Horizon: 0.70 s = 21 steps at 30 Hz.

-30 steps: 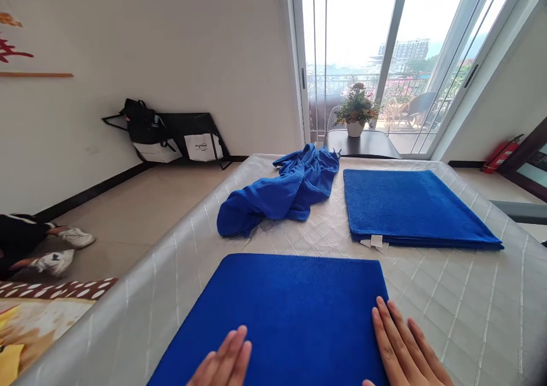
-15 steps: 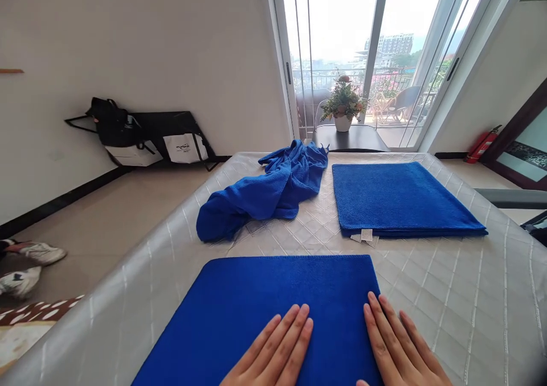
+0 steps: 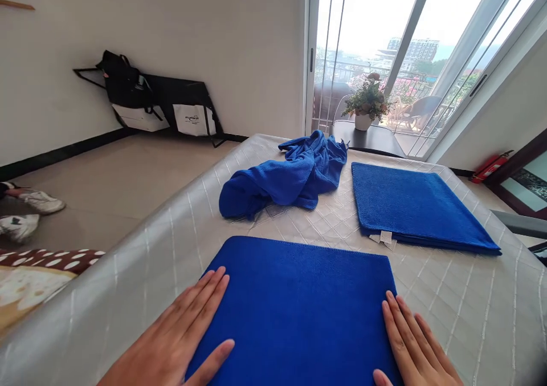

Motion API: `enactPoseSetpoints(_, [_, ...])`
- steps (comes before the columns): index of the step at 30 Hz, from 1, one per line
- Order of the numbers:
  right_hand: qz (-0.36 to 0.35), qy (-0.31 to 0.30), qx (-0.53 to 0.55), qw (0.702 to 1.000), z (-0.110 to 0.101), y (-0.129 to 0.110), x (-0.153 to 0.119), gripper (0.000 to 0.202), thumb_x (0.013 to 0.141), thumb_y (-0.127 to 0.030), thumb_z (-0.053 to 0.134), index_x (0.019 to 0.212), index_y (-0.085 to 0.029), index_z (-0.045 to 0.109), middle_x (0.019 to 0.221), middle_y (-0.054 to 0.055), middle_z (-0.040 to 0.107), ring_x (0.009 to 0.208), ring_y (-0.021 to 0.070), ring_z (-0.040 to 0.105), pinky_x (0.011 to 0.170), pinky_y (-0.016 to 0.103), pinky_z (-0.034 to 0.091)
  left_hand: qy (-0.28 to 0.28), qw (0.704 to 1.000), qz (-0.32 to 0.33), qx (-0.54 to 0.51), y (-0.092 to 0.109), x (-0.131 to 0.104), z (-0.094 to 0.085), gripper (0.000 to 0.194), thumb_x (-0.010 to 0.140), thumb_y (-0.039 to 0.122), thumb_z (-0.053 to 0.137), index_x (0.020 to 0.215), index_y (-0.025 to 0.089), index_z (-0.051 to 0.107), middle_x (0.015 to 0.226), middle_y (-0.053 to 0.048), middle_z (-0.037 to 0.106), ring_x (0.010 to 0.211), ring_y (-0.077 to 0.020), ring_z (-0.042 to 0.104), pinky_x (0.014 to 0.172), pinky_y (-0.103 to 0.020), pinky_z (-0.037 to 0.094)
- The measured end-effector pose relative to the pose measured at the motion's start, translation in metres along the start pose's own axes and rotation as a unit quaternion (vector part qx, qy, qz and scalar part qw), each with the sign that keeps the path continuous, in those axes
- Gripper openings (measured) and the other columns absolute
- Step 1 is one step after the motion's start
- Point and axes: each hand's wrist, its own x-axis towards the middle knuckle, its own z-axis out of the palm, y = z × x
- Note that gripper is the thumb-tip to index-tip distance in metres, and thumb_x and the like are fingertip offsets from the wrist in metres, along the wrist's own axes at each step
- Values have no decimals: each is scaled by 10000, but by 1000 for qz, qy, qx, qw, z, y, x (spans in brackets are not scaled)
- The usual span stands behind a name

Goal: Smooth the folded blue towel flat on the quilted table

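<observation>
A flat, folded blue towel lies on the quilted silvery mattress right in front of me. My left hand rests flat along its left edge, fingers stretched out and thumb spread onto the cloth. On the opposite edge lies my right hand, also open with straight fingers, its thumb partly cut off by the frame bottom. Beyond, a second folded blue towel with white labels lies to the right. A crumpled blue towel sits in a heap to the left of it.
A potted flower arrangement stands on a dark chair by the glass door. A black backpack and white bags lean at the left wall. A person's shoes show at left. A red fire extinguisher stands at right.
My left hand has moved left from the middle of the towel to its left edge. The right hand stays at the right edge. My view has tilted and shifted left.
</observation>
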Motion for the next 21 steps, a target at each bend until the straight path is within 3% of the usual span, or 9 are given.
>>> enactPoseSetpoints(7, [34,-66,58,996,-29,-12,12,764,980,-475,400,1571,-123,67,1593,121,254,1435,273,314,1156,444,319,-27,999,-15,-31,16,8,-22,784,944,588,410,1574,247,93,1615,-64,280,1405,-287,402,1108,-456,399])
enactPoseSetpoints(13, [78,-112,76,988,-38,-17,8,764,1002,-532,351,1570,-157,2,1613,96,192,1468,260,227,1197,478,248,-42,998,-16,-47,19,8,-26,763,970,557,387,1574,228,58,1624,-84,253,1433,-286,351,1154,-486,336])
enactPoseSetpoints(18, [115,-152,118,975,-47,-2,47,682,1033,-532,191,1568,-136,41,1627,68,128,1489,230,130,1220,435,169,-86,994,-25,-59,25,11,-33,749,990,555,325,1574,165,64,1629,-127,229,1471,-288,260,1179,-497,285])
enactPoseSetpoints(21, [127,-166,154,966,-31,7,74,705,1028,-543,101,1561,-86,42,1638,60,53,1492,251,58,1221,426,111,-116,990,-38,-70,29,13,-37,745,995,565,266,1569,127,82,1641,-143,173,1492,-290,189,1198,-502,229])
